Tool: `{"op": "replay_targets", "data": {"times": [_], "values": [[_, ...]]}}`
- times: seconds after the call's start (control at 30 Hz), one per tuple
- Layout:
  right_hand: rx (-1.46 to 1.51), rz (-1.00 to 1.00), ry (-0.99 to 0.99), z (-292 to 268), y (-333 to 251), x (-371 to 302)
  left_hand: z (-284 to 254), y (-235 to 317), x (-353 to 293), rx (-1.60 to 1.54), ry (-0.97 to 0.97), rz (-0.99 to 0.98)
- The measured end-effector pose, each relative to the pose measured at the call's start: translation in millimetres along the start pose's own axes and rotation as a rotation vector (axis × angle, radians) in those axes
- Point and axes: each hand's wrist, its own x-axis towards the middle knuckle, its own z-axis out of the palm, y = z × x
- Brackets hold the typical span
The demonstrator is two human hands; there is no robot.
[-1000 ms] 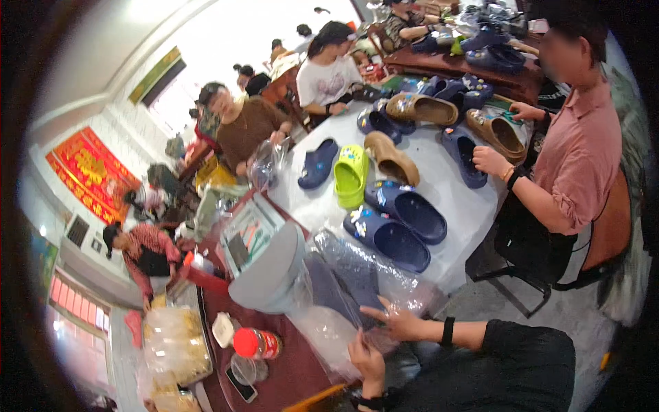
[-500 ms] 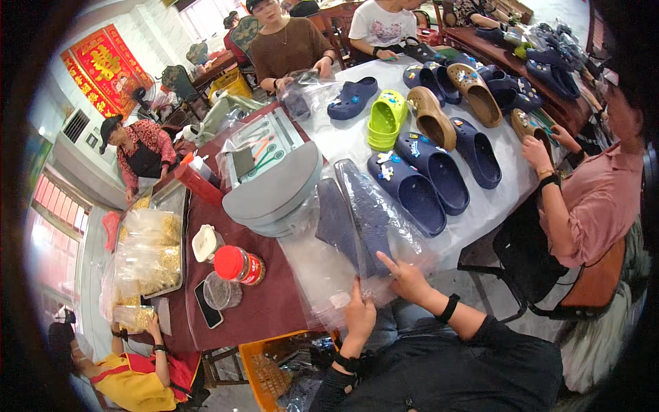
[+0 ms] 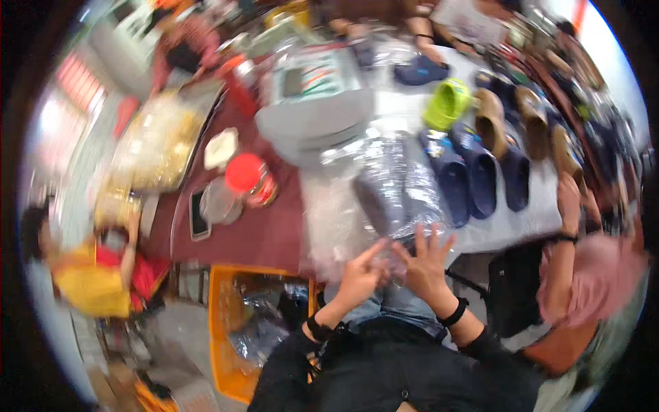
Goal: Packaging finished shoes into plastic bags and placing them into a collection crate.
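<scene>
A pair of dark navy clogs [image 3: 383, 185] lies inside a clear plastic bag [image 3: 420, 189] at the table's near edge. At the bag's near end is my right hand [image 3: 427, 276], its fingers spread wide over the plastic and nothing gripped. My left hand [image 3: 360, 280] is beside it at the same end, index finger stretched out toward the bag; its other fingers are blurred. More clear plastic bags [image 3: 326, 220] lie flat to the left of the bagged pair. Loose navy clogs [image 3: 449, 182] stand just right of the bag.
Beyond are a lime-green clog [image 3: 446, 104], brown clogs [image 3: 489, 120] and a grey container [image 3: 312, 127]. Left on the maroon cloth are a red-lidded jar [image 3: 250, 180], a clear tub [image 3: 221, 201] and a phone [image 3: 200, 214]. An orange crate [image 3: 218, 329] stands below. Other people work around the table.
My view has swung down and shifted. My right hand has gone from pointing to spread fingers at the bag's end. The bagged clogs now look more tightly wrapped.
</scene>
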Motion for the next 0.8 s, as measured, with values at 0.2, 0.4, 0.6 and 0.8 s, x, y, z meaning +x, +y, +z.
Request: {"op": "replay_targets", "data": {"times": [0.2,0.4,0.6,0.8], "values": [[-0.015,0.065,0.062,-25.3,4.6,26.3,-0.4,18.8,-33.9,0.366,-0.263,0.401],[0.562,0.385,0.309,-39.0,39.4,29.2,-5.3,29.8,-83.9,0.209,-0.489,0.409],[0.792,0.592,0.318,-90.7,37.6,30.7,0.2,-5.2,-66.2,0.503,-0.505,0.666],[1.376,0.481,0.189,-96.8,-34.5,50.1,1.5,-3.3,-77.6,0.618,-0.865,0.582]]}}
